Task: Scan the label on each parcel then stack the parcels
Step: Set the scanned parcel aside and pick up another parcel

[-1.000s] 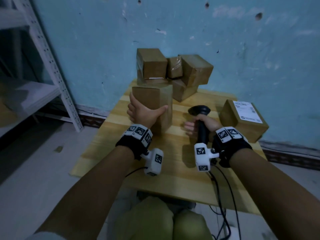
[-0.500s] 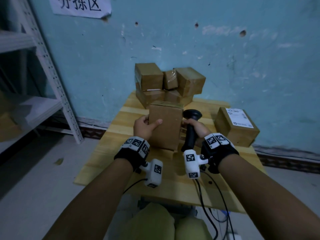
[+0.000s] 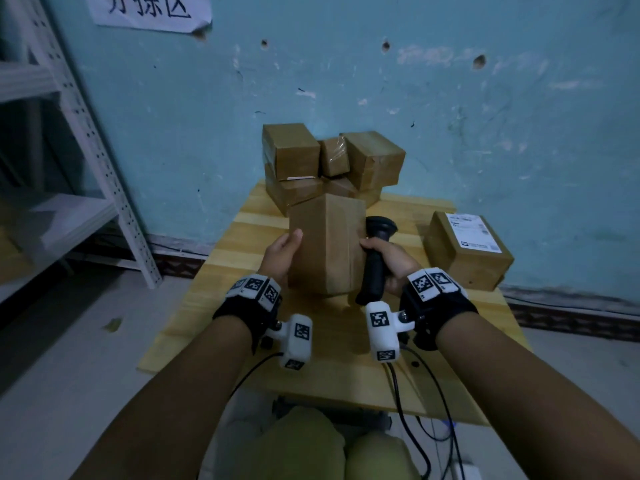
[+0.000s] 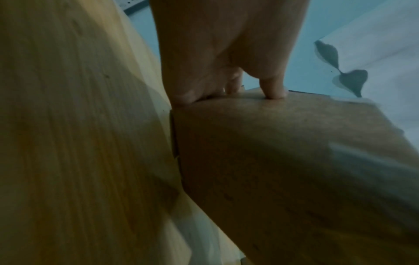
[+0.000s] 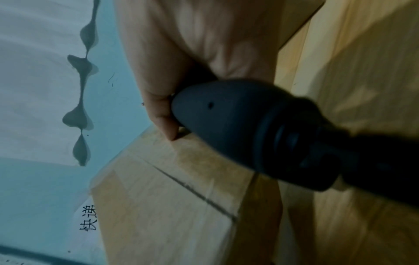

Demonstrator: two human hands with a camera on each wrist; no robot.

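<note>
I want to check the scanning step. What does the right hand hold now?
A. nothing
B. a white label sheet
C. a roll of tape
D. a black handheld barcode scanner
D: in the head view the right hand curls round the handle of the black handheld barcode scanner, next to the upright brown cardboard parcel that the left hand grips.

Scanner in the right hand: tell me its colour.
Black, handle and head alike. The scanner, gripped by the right hand, shows best in the head view.

We face a scuffed blue wall (image 3: pixel 450 133) with a paper sign (image 3: pixel 149 10) at far left, white metal shelving (image 3: pixel 86 133) on our left, grey floor (image 3: pixel 69 375) below, in dim light.
</note>
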